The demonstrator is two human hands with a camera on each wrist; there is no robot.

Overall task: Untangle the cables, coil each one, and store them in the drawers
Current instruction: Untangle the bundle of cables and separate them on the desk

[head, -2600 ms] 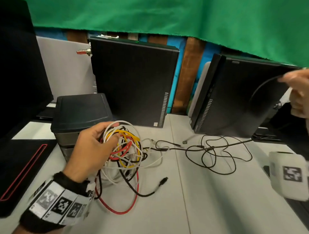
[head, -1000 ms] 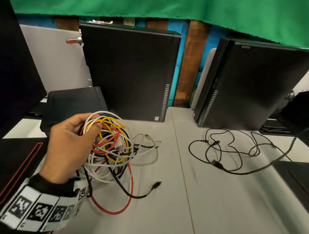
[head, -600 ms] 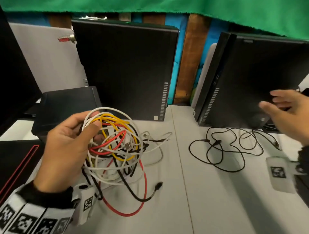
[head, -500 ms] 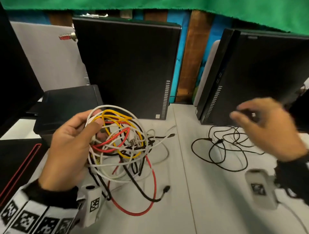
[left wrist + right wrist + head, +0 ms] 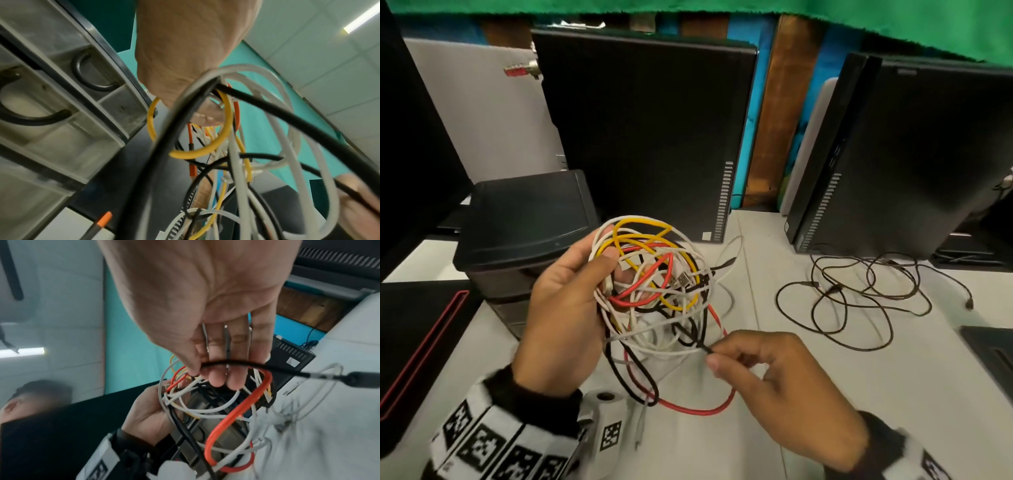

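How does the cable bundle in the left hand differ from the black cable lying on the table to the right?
The cable bundle mixes white, yellow, red and black strands; the loose black cable is one colour. The bundle is held up by the left hand, with the right hand pinching one of its black strands; the loose black cable lies untouched on the table. The bundle is densely knotted; the other sprawls in open loops. Neither is coiled yet.

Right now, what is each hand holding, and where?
Left hand grips the cable tangle at its left edge. Right hand pinches a black cable near the tangle's bottom.
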